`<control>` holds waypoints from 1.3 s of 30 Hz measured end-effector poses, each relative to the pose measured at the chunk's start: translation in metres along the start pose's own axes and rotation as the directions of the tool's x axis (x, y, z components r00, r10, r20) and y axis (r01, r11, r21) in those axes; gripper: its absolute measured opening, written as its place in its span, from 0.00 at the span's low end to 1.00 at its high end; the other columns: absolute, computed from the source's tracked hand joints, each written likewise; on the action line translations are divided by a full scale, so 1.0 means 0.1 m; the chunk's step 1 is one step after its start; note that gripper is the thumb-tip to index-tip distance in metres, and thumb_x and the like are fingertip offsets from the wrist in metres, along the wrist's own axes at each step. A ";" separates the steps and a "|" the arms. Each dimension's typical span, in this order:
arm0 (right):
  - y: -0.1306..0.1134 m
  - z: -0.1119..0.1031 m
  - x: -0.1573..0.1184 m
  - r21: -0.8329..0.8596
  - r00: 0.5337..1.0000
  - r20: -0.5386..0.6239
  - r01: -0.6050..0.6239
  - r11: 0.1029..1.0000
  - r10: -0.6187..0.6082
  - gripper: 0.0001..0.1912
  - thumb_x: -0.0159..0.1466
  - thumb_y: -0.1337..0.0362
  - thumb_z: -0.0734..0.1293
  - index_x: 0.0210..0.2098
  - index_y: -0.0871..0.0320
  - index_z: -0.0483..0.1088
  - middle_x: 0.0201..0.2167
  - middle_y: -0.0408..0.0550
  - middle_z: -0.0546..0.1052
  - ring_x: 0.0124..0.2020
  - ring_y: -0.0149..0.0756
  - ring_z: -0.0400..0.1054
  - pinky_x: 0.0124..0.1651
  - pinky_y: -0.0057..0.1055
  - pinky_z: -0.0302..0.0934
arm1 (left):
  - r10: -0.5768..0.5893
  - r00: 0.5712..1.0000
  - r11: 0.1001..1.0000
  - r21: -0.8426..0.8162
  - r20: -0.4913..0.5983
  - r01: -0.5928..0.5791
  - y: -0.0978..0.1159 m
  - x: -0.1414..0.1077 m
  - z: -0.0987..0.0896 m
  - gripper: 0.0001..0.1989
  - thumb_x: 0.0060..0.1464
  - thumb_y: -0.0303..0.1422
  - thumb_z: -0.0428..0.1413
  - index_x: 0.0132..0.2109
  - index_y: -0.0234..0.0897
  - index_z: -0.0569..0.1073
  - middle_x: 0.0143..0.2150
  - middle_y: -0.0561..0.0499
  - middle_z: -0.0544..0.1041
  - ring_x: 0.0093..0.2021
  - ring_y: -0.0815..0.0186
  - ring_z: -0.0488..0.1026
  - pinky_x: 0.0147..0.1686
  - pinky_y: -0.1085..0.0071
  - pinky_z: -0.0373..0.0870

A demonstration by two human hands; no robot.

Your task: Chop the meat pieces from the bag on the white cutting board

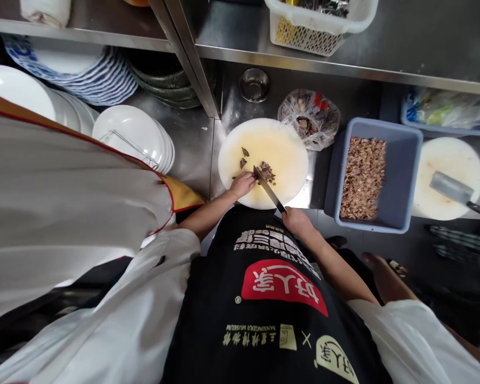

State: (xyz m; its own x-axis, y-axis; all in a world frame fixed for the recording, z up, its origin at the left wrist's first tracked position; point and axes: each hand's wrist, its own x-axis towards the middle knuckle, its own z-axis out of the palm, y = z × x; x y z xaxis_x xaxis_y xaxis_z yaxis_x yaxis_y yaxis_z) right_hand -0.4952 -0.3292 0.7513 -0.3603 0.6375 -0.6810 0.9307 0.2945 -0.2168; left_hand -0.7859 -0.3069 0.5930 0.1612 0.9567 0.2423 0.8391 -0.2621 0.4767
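A round pale cutting board (240, 136) lies on the steel counter in front of me. My right hand (298, 221) is closed round the handle of a knife (271, 193), its blade slanting up and left over the board. Next to the blade tip my left hand (243, 183) rests with curled fingers, pressed on a dark brown piece that is mostly hidden. Chopped brown bits (266, 172) are heaped just right of the blade. A few larger pieces (245, 152) lie on the board's left part. Behind the board, a clear plastic bag (310, 118) holds more brown pieces.
A blue-grey bin (400, 176) of chopped bits stands right, beside another board (450, 160) bearing a cleaver (451, 186). A metal bowl (255, 85) sits behind. Plates (124, 133) are stacked left, near a person's white sleeve (64, 197). A shelf edge (364, 68) crosses above.
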 end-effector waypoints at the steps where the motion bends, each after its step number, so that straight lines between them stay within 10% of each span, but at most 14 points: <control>1: -0.06 0.01 0.04 0.005 1.000 0.012 -0.007 1.000 0.007 0.18 0.74 0.64 0.56 0.53 0.63 0.74 0.47 0.64 0.81 0.50 0.49 0.77 0.51 0.34 0.64 | -0.006 1.000 1.000 -0.004 0.017 0.006 -0.01 0.01 0.00 0.08 0.63 0.26 0.56 0.39 0.37 0.80 0.46 0.43 0.79 0.50 0.59 0.77 0.54 0.60 0.77; 10: -0.28 0.05 0.54 0.118 1.000 -0.014 0.006 0.993 -0.005 0.18 0.75 0.65 0.56 0.51 0.64 0.75 0.49 0.64 0.81 0.51 0.47 0.76 0.51 0.31 0.63 | -0.018 0.995 1.000 -0.003 0.095 0.018 0.07 0.04 -0.14 0.10 0.64 0.26 0.55 0.41 0.37 0.81 0.50 0.44 0.81 0.52 0.58 0.77 0.55 0.60 0.76; 16: 0.12 0.02 0.16 0.092 0.998 -0.030 0.052 0.994 -0.049 0.20 0.76 0.60 0.55 0.52 0.63 0.75 0.49 0.62 0.81 0.51 0.46 0.75 0.51 0.31 0.61 | -0.228 0.973 0.973 0.034 -0.020 0.228 -0.14 -0.10 -0.61 0.07 0.61 0.28 0.56 0.42 0.38 0.79 0.48 0.46 0.79 0.51 0.59 0.76 0.53 0.63 0.75; 20: 0.13 0.02 -0.02 0.121 0.996 0.000 0.085 0.989 -0.086 0.18 0.76 0.59 0.58 0.55 0.62 0.73 0.51 0.60 0.80 0.53 0.46 0.74 0.53 0.31 0.61 | -0.177 0.973 0.984 0.015 0.149 0.177 -0.31 -0.25 -0.78 0.11 0.57 0.29 0.60 0.48 0.39 0.79 0.51 0.46 0.79 0.54 0.56 0.75 0.56 0.61 0.74; 31: 0.03 -0.04 -0.06 0.192 0.998 -0.044 0.052 0.980 -0.044 0.21 0.74 0.55 0.59 0.55 0.62 0.74 0.50 0.61 0.80 0.51 0.50 0.73 0.55 0.36 0.63 | -0.148 0.984 0.989 0.030 0.100 0.146 0.22 -0.05 -0.07 0.08 0.66 0.34 0.60 0.46 0.36 0.80 0.48 0.43 0.80 0.51 0.57 0.77 0.54 0.61 0.76; 39: -0.01 0.03 -0.21 0.108 0.997 -0.073 -0.009 0.994 0.017 0.19 0.74 0.57 0.58 0.56 0.56 0.73 0.48 0.61 0.81 0.53 0.52 0.74 0.55 0.40 0.64 | 0.028 0.989 0.999 0.025 0.146 -0.032 0.27 0.00 -0.05 0.09 0.67 0.30 0.55 0.46 0.35 0.81 0.50 0.41 0.79 0.52 0.57 0.77 0.54 0.61 0.77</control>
State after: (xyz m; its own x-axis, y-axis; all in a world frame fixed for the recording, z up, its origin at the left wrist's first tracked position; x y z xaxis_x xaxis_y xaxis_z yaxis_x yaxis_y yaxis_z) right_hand -0.4881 -0.3449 0.7636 -0.3483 0.6930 -0.6313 0.9352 0.2104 -0.2850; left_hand -0.7659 -0.3143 0.6102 0.2585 0.9572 0.1300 0.8462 -0.2893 0.4474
